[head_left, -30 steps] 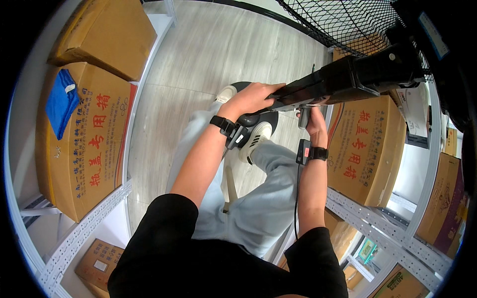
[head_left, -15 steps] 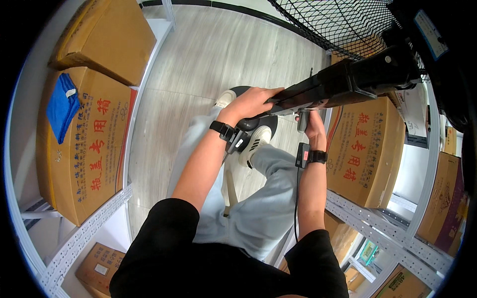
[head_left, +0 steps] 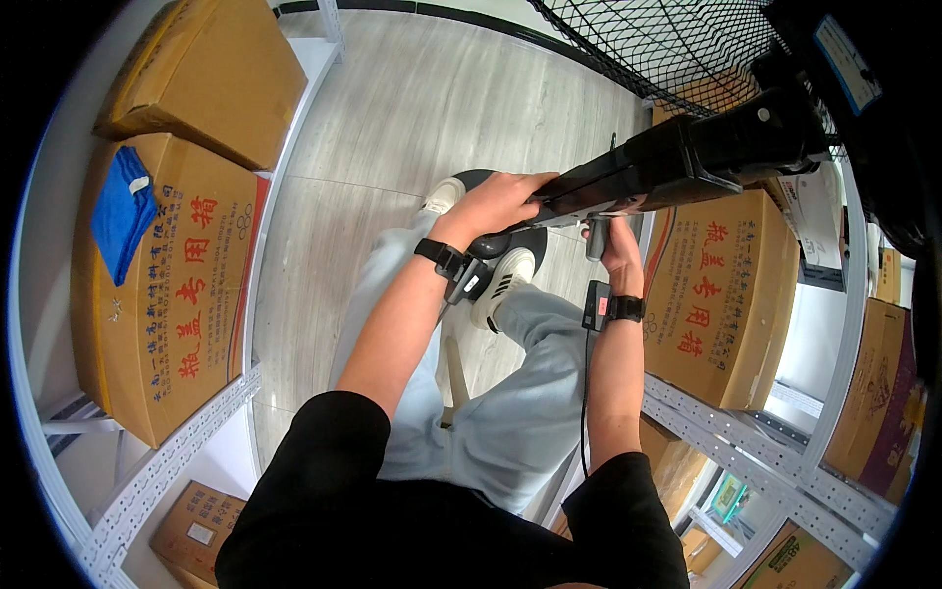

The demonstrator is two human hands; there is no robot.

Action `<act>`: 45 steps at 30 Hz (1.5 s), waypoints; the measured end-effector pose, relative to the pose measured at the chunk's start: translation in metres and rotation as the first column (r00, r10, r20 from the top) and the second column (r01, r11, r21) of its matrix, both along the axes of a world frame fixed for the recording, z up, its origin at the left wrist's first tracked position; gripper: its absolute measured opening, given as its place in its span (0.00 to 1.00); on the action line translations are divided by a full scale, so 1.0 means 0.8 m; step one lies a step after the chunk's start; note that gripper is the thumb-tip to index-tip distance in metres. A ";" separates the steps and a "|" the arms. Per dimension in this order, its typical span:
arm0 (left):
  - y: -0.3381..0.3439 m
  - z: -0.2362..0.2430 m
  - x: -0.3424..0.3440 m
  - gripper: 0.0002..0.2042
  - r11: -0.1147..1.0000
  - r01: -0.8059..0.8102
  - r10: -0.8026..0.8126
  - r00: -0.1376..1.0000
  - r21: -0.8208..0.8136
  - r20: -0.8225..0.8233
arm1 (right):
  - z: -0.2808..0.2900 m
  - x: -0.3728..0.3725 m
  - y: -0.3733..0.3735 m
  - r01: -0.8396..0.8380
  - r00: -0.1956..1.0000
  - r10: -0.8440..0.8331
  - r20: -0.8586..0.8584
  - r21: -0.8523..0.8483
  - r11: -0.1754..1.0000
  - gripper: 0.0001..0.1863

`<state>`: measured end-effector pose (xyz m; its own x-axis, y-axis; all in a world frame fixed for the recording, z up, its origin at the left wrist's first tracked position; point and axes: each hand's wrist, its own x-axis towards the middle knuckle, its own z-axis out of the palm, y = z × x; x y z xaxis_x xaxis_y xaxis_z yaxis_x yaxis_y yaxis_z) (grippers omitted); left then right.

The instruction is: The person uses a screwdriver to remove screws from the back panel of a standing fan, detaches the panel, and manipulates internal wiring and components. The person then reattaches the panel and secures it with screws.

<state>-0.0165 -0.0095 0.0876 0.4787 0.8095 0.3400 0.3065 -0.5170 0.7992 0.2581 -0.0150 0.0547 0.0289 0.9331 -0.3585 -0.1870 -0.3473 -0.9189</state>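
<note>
Now tilted slightly steeper than a second ago: long black metal fan column [head_left: 677, 162], over knees. Left hand [head_left: 498, 201] clamped atop; right hand [head_left: 616, 240] gripping beneath. Repositioning apparently ongoing.

Both hands [head_left: 496, 201] on black fan pole [head_left: 667, 162]

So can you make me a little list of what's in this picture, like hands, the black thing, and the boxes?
left hand: rests on top of the black fan pole
right hand: grips underneath the pole
fan: wire mesh guard at the pole's upper end
wrists: dark band on each
left shelf: cardboard box with a blue cloth on it
right shelf: another cardboard box
floor: pale wooden planks
</note>
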 end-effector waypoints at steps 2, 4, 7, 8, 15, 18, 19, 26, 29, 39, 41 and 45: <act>-0.001 0.000 0.002 0.26 1.000 -0.013 0.013 1.000 0.027 0.002 | -0.002 0.003 0.000 -0.012 1.000 0.012 -0.002 0.004 1.000 0.22; -0.001 0.000 0.004 0.25 0.998 -0.025 0.024 1.000 0.051 0.003 | -0.004 0.007 0.001 -0.028 1.000 0.028 -0.013 0.015 0.999 0.22; -0.003 0.002 0.006 0.25 0.997 -0.034 0.034 0.999 0.063 -0.001 | -0.005 0.009 0.000 -0.023 1.000 0.023 -0.008 -0.006 1.000 0.21; -0.004 0.002 0.005 0.25 0.998 -0.036 0.036 0.999 0.057 -0.004 | -0.002 0.005 0.000 -0.015 1.000 0.015 0.011 -0.015 1.000 0.21; -0.009 0.009 0.002 0.28 1.000 0.002 -0.002 1.000 0.002 0.010 | 0.004 0.002 -0.003 0.013 0.999 -0.012 0.034 -0.027 1.000 0.15; -0.020 0.016 0.002 0.28 0.999 -0.026 0.025 0.999 -0.043 -0.023 | 0.006 0.002 -0.005 -0.007 0.998 0.010 0.056 -0.041 0.999 0.16; -0.023 0.016 0.003 0.29 0.998 -0.029 0.029 1.000 -0.048 0.001 | 0.007 0.002 -0.005 -0.018 0.998 0.021 0.066 -0.049 0.999 0.16; -0.021 -0.011 0.021 0.38 0.994 -0.112 0.112 0.977 -0.007 0.184 | -0.003 0.007 -0.003 -0.024 0.999 0.024 0.045 -0.001 1.000 0.17; -0.022 -0.025 0.036 0.39 0.990 -0.135 0.142 0.952 -0.043 0.273 | -0.006 0.011 -0.001 -0.041 0.998 0.040 0.053 0.005 0.999 0.17; -0.026 -0.016 0.042 0.35 0.971 -0.151 0.193 0.952 -0.184 0.237 | -0.011 0.010 0.003 -0.037 0.999 0.036 0.032 0.051 0.998 0.17; -0.027 -0.015 0.045 0.35 0.972 -0.158 0.196 0.955 -0.173 0.224 | -0.011 0.011 0.002 -0.041 0.999 0.040 0.016 0.059 0.997 0.16; -0.029 -0.016 0.047 0.34 0.972 -0.169 0.204 0.953 -0.165 0.224 | -0.009 0.012 -0.002 -0.038 0.999 0.038 -0.009 0.054 0.998 0.16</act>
<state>0.0212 -0.0326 0.0745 0.2341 0.9248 0.3001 0.1791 -0.3444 0.9216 0.2673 -0.0167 0.0478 -0.0103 0.9515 -0.3075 -0.1838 -0.3041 -0.9347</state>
